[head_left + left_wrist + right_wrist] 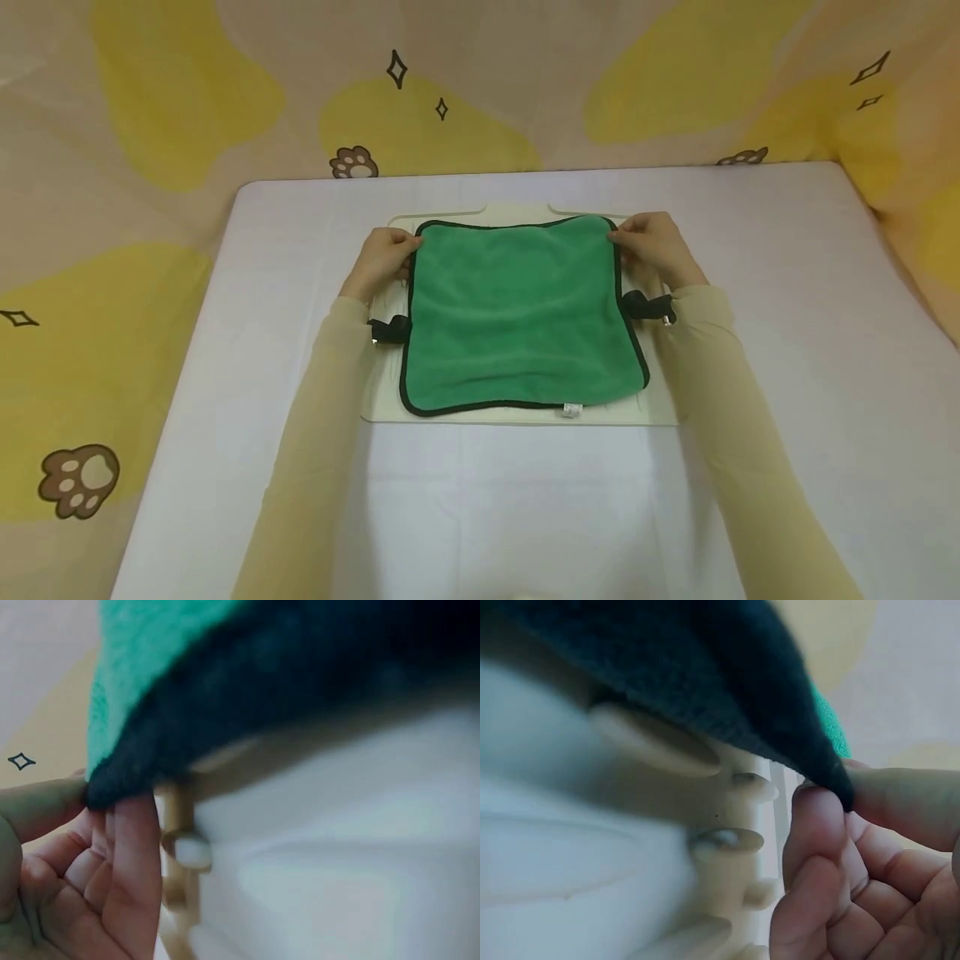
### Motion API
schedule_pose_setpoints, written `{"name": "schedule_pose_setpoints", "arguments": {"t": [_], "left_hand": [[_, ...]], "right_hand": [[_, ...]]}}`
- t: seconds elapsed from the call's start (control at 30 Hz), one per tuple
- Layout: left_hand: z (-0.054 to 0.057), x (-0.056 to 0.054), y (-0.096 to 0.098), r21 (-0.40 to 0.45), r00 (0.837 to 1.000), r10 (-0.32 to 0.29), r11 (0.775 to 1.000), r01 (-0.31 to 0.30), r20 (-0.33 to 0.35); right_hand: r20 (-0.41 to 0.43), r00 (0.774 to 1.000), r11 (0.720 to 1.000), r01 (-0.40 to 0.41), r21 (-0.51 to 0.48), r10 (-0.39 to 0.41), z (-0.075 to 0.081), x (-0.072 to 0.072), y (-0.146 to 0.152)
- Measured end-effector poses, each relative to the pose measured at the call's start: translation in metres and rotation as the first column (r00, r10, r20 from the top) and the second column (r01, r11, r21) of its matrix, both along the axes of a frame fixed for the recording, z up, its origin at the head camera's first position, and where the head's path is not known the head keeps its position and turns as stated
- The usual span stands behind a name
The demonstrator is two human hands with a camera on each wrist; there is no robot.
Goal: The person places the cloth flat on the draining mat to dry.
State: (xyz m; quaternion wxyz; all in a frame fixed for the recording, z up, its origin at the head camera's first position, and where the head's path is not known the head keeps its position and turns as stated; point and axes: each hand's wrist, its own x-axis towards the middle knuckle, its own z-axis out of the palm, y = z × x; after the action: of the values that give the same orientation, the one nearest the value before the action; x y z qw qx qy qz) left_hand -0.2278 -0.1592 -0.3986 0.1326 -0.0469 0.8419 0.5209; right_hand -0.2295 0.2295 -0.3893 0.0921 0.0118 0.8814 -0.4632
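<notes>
A square green cloth (pixel 517 317) with a dark edging and a small white tag (pixel 572 410) is spread out flat over a cream board (pixel 386 400). My left hand (pixel 382 257) pinches the cloth's far left edge between thumb and fingers. At the far right edge, my right hand (pixel 651 243) grips it the same way. Both wrist views show the dark border (pixel 135 765) of the cloth caught at the fingertips, lifted above the board. Cream raised pieces (pixel 731 840) of the board show under the cloth in the right wrist view. Most of the board is hidden by the cloth.
The board lies on a table with a white cover (pixel 787 333). A curtain (pixel 487 83) with yellow patches and paw prints hangs behind and at both sides. Black straps (pixel 648 307) with small devices sit at both wrists, beside the cloth's edges.
</notes>
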Motion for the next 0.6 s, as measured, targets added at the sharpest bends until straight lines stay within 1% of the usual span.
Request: {"name": "schedule_pose_setpoints", "arguments": {"t": [0.13,0.2,0.27,0.33,0.4,0.5,0.6], "left_hand": [[0.002,-0.003,0.0,-0.013,0.998,0.045,0.999,-0.045,-0.054],[0.002,-0.004,0.0,-0.013,0.995,0.072,0.997,-0.073,-0.067],[0.001,-0.005,0.0,-0.01,0.994,0.089,0.996,-0.09,-0.062],[0.001,-0.003,0.0,-0.022,0.995,0.086,0.996,-0.087,-0.048],[0.002,0.0,-0.001,-0.037,0.998,0.059,0.998,-0.06,-0.025],[0.003,0.01,-0.004,-0.055,1.0,-0.009,0.998,0.01,0.019],[0.004,0.024,-0.008,-0.046,0.993,-0.093,0.994,0.097,0.077]], "right_hand": [[-0.011,0.998,0.997,0.059,-0.051,-0.06,0.0,-0.003,-0.003],[-0.023,0.996,0.995,0.081,-0.052,-0.082,-0.002,-0.003,-0.004],[-0.028,0.997,0.997,0.076,-0.031,-0.077,-0.005,-0.002,-0.003],[-0.022,0.998,0.998,0.057,-0.012,-0.058,-0.009,0.001,-0.001],[-0.016,1.0,1.0,0.023,0.014,-0.023,-0.011,0.005,0.002],[-0.001,0.999,0.999,-0.032,0.035,0.032,-0.012,0.016,0.006],[0.019,0.995,0.994,-0.096,0.045,0.095,-0.009,0.029,0.01]]}}
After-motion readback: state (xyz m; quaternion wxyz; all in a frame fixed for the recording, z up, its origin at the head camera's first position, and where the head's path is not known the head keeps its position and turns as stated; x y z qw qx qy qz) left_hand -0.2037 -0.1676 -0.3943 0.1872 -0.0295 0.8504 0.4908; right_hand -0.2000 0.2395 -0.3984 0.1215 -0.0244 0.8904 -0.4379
